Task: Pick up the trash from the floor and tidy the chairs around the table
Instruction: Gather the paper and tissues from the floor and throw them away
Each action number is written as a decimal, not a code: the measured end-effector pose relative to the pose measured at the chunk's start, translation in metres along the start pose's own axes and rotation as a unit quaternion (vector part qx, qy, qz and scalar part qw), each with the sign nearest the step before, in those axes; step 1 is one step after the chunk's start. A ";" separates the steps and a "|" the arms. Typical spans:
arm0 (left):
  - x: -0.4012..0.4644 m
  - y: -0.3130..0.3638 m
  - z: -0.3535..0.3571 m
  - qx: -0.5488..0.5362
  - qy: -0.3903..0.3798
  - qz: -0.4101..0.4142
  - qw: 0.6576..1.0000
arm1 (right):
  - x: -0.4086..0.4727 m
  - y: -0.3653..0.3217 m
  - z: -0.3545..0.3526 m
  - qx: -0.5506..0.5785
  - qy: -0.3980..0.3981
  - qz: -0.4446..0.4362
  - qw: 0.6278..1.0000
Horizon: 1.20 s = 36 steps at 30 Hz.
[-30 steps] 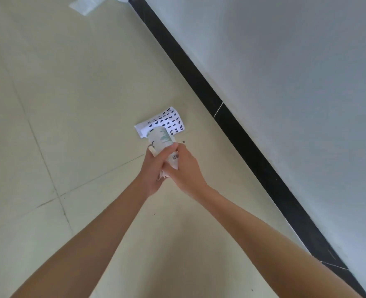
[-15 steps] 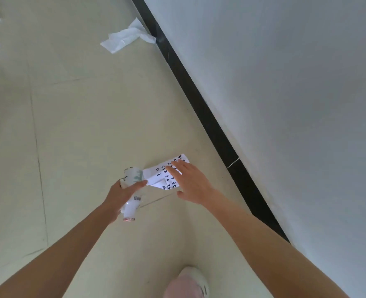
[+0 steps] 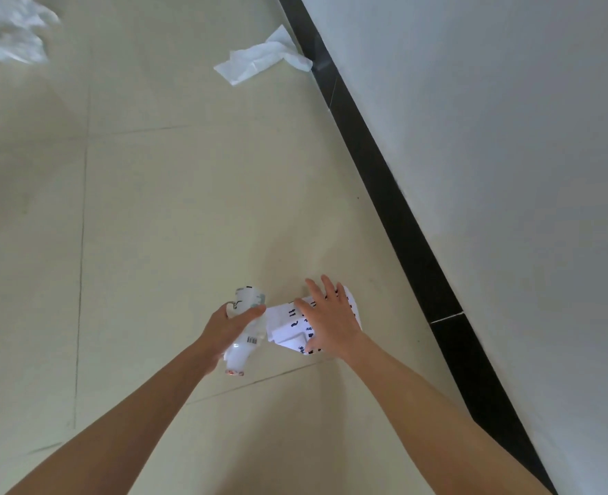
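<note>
Head view, left hand (image 3: 228, 328) gripping bottle (image 3: 246, 330), right hand (image 3: 327, 321) spread flat on printed paper (image 3: 288, 328), baseboard (image 3: 402, 223) near

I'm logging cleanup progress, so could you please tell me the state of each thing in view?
Plastic bottle: gripped in left hand, off the floor.
Printed paper: crumpled, on the floor under the open right hand.
White tissue: lying by the baseboard, untouched.
Crumpled paper: far left, blurred, untouched.
</note>
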<state>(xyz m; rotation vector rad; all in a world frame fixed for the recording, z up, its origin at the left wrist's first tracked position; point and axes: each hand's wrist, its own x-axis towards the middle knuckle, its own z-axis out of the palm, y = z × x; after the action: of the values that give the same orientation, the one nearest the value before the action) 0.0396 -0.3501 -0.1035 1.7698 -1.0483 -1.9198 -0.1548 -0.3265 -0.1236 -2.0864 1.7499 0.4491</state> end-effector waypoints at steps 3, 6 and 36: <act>0.000 -0.011 0.004 -0.008 0.000 -0.015 1.000 | -0.004 -0.003 0.010 0.009 0.038 0.013 0.999; 0.001 -0.020 0.006 -0.025 0.008 -0.022 0.999 | -0.005 -0.004 0.018 0.006 0.090 0.034 0.995; -0.565 0.506 -0.063 -0.118 -0.026 0.148 0.982 | -0.347 -0.164 -0.674 0.655 -0.044 -0.018 0.754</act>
<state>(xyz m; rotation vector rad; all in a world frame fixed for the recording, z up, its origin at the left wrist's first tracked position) 0.0798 -0.3286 0.6564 1.3594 -0.9908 -1.8264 -0.0532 -0.3256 0.6457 -0.9954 1.2493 -0.5849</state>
